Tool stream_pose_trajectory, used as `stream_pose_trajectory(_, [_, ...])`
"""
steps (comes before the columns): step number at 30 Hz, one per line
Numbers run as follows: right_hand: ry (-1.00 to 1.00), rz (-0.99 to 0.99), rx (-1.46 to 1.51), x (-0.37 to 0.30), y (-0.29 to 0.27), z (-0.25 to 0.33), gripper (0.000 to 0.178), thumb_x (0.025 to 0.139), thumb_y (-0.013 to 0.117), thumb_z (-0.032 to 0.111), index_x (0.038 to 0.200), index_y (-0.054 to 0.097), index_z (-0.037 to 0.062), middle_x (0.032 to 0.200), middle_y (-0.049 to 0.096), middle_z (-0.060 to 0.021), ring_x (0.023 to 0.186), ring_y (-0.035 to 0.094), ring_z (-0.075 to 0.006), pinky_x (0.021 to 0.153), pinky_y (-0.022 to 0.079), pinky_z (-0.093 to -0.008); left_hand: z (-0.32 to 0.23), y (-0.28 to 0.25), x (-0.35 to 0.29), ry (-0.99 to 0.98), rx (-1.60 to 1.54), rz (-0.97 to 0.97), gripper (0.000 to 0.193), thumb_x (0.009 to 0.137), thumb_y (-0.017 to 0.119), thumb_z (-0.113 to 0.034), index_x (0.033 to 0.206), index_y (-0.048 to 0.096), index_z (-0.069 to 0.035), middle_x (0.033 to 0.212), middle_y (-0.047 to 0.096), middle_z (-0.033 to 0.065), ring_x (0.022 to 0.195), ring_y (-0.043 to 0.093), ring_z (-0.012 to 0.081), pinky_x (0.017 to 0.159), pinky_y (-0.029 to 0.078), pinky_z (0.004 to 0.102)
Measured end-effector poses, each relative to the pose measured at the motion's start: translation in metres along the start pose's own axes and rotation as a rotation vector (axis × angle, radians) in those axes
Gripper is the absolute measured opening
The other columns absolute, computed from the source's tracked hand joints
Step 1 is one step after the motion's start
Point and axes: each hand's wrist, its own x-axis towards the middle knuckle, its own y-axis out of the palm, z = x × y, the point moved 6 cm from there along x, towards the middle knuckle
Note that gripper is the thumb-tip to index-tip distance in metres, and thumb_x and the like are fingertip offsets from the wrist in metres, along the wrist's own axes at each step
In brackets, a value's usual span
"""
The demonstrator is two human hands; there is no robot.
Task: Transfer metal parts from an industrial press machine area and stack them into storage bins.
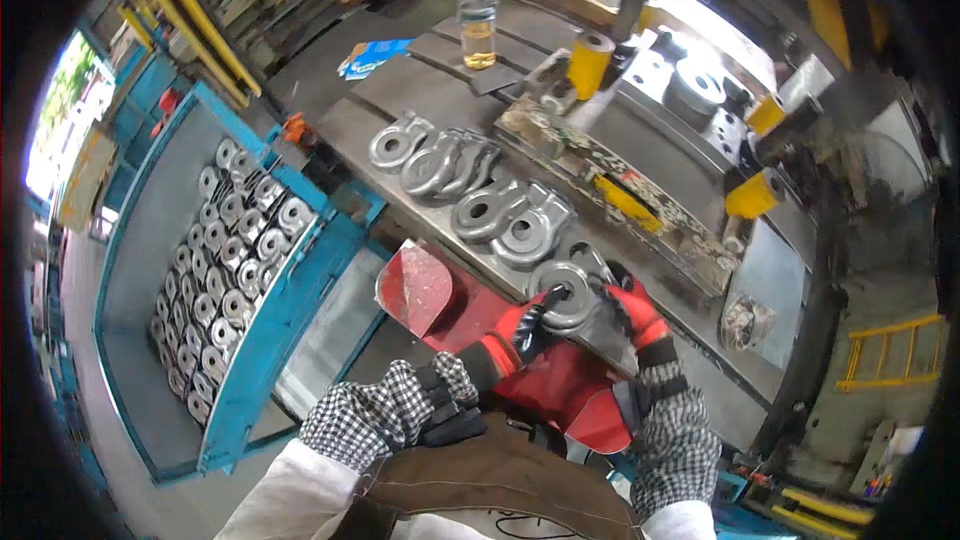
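Observation:
A grey metal casting with a round ring end (570,312) is at the near edge of the slotted steel table, between my hands. My left hand (530,330), in a red and black glove, grips the ring's left side, its fingertips by the hole. On the right side, my right hand (632,308), gloved alike, closes on the same casting; some of its fingers are hidden. Just beyond lie several similar castings in a row, among them one close by (530,236) and one at the far left end (392,147).
A blue metal bin (225,440) at left holds several stacked castings (215,280). Red curved plates (425,292) jut below the table edge. Past the row stands a press die with yellow posts (590,65). A clear jar of yellowish liquid (478,35) stands on the table (345,125).

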Motion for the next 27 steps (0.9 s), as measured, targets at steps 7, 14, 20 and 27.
stream_pose_trajectory(7, [0.306,-0.017,0.474,-0.064,0.025,-0.012,0.046,0.079,0.050,0.006,0.122,0.035,0.0056,0.104,0.053,-0.0099,0.091,0.053,-0.0175,0.075,0.045,-0.0287,-0.011,0.024,-0.031,0.131,0.108,-0.293,0.032,0.078,0.059,-0.026,0.100,0.055,-0.003,0.092,0.060,0.0048,0.076,0.058,0.0136,0.067,0.048,0.0288])
stream_pose_trajectory(14, [0.143,0.046,0.298,-0.092,0.055,0.016,0.062,0.074,0.052,0.000,0.129,0.025,0.0058,0.117,0.043,-0.0104,0.103,0.045,-0.0207,0.086,0.038,-0.0312,-0.040,0.037,-0.090,0.361,0.312,-0.174,0.044,0.074,0.064,-0.020,0.110,0.049,-0.001,0.106,0.054,0.0071,0.096,0.052,0.0153,0.082,0.044,0.0302])
stream_pose_trajectory(20, [-0.098,0.044,0.071,-0.116,0.064,0.037,0.066,0.071,0.051,-0.001,0.130,0.023,0.0048,0.126,0.035,-0.0105,0.112,0.038,-0.0229,0.093,0.033,-0.0341,-0.057,0.066,-0.153,0.168,0.119,-0.129,0.038,0.079,0.056,-0.010,0.114,0.045,0.001,0.112,0.050,0.0084,0.104,0.047,0.0140,0.088,0.040,0.0294])
stream_pose_trajectory(27, [0.081,-0.094,0.194,-0.136,0.144,0.054,0.062,0.075,0.052,0.000,0.130,0.022,0.0015,0.125,0.035,-0.0117,0.112,0.038,-0.0214,0.093,0.030,-0.0315,-0.101,0.021,-0.193,0.453,0.260,0.100,0.053,0.080,0.055,-0.012,0.126,0.030,-0.002,0.121,0.042,0.0092,0.112,0.040,0.0123,0.093,0.035,0.0287])
